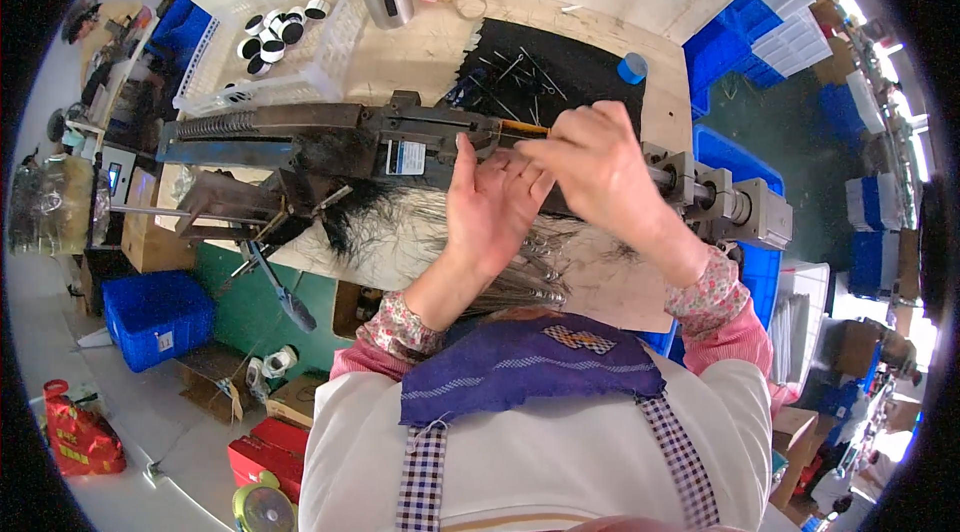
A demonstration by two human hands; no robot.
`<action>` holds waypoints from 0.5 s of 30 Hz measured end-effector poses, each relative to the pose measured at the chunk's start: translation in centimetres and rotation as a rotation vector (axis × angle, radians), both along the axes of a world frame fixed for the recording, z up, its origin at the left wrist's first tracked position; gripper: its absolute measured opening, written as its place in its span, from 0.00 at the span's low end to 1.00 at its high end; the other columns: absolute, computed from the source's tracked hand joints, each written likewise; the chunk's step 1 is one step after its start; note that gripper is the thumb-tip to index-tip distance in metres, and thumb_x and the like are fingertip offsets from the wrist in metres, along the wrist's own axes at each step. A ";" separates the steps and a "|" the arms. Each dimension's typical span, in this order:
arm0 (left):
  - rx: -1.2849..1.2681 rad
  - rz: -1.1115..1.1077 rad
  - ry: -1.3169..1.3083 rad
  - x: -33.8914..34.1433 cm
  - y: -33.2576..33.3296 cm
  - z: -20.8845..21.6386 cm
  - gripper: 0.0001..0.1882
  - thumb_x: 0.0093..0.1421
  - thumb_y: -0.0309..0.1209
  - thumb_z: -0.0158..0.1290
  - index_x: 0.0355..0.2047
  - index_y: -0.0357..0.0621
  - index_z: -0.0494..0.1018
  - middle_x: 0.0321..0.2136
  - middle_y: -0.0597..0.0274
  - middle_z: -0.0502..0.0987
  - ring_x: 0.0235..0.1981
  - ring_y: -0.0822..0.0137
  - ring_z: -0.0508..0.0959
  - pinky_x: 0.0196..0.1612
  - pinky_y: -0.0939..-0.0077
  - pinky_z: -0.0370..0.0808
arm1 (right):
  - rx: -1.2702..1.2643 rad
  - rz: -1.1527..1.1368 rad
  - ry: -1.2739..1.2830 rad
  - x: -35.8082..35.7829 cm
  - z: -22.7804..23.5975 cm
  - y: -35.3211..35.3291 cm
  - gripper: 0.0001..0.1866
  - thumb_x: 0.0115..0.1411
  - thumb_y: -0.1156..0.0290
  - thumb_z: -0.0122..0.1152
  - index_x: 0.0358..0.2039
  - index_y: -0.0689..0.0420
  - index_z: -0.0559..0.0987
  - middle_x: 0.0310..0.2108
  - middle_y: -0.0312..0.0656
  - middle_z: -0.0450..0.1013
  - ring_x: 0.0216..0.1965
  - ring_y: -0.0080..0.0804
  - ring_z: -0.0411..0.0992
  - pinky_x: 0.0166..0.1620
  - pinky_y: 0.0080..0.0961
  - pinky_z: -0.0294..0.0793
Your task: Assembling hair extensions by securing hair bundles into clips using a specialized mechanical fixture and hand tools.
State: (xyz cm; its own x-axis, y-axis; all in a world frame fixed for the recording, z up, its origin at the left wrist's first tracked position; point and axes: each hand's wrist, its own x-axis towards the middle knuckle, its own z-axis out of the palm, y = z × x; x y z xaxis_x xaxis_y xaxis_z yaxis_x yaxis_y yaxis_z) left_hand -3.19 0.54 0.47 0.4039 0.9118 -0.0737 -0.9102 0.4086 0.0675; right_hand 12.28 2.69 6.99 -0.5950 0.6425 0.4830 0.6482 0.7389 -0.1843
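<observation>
One half-open left hand and one curled right hand, contents impossible to tell, were near a long dark metal machine.

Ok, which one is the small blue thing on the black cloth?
On the wooden table, look past the long dark machine to the black cloth. At the cloth's right edge, beyond the right hand, is a small blue object. Its squat round shape and bright colour set it apart from the thin metal tools to its left.
</observation>
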 end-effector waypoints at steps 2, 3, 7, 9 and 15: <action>0.042 -0.040 -0.151 -0.2 -0.5 -0.8 0.35 0.64 0.58 0.39 0.47 0.30 0.62 0.48 0.44 0.68 0.55 0.50 0.66 0.66 0.59 0.56 | 0.008 -0.030 0.002 -0.1 -0.6 0.4 0.07 0.49 0.72 0.63 0.31 0.50 0.82 0.24 0.35 0.69 0.29 0.34 0.69 0.43 0.32 0.63; 0.007 0.029 0.016 -0.1 -0.7 0.2 0.35 0.64 0.58 0.39 0.48 0.31 0.62 0.50 0.44 0.67 0.56 0.50 0.65 0.66 0.60 0.56 | -0.089 -0.069 0.096 0.3 -0.5 1.3 0.06 0.50 0.71 0.63 0.31 0.50 0.82 0.23 0.36 0.69 0.29 0.35 0.69 0.42 0.31 0.63; -0.014 0.116 0.207 -0.3 -0.8 1.1 0.37 0.63 0.58 0.40 0.52 0.30 0.59 0.55 0.45 0.63 0.60 0.54 0.62 0.66 0.61 0.55 | -0.204 -0.089 0.171 1.1 -0.2 3.3 0.06 0.51 0.70 0.63 0.31 0.52 0.82 0.23 0.37 0.70 0.29 0.37 0.70 0.41 0.31 0.63; -0.011 0.130 0.223 -0.3 -0.8 1.3 0.38 0.63 0.58 0.40 0.54 0.29 0.58 0.55 0.45 0.63 0.60 0.55 0.62 0.66 0.61 0.55 | -0.234 -0.047 0.122 1.2 -0.9 3.3 0.06 0.51 0.71 0.62 0.32 0.52 0.82 0.24 0.37 0.71 0.31 0.35 0.71 0.43 0.31 0.63; -0.005 0.087 0.235 -0.4 -0.7 1.6 0.38 0.64 0.57 0.39 0.55 0.29 0.58 0.55 0.45 0.63 0.60 0.55 0.62 0.66 0.62 0.56 | -0.242 -0.041 0.065 1.4 -0.1 2.9 0.06 0.50 0.72 0.62 0.31 0.53 0.82 0.24 0.37 0.71 0.31 0.35 0.72 0.44 0.31 0.63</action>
State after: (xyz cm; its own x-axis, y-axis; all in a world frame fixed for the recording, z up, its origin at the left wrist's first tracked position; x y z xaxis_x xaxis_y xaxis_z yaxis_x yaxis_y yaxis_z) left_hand -3.62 -0.12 2.09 0.2953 0.9419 -0.1604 -0.9015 0.3303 0.2796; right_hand 13.70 5.56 6.85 -0.5386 0.7669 0.3489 0.6576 0.6415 -0.3951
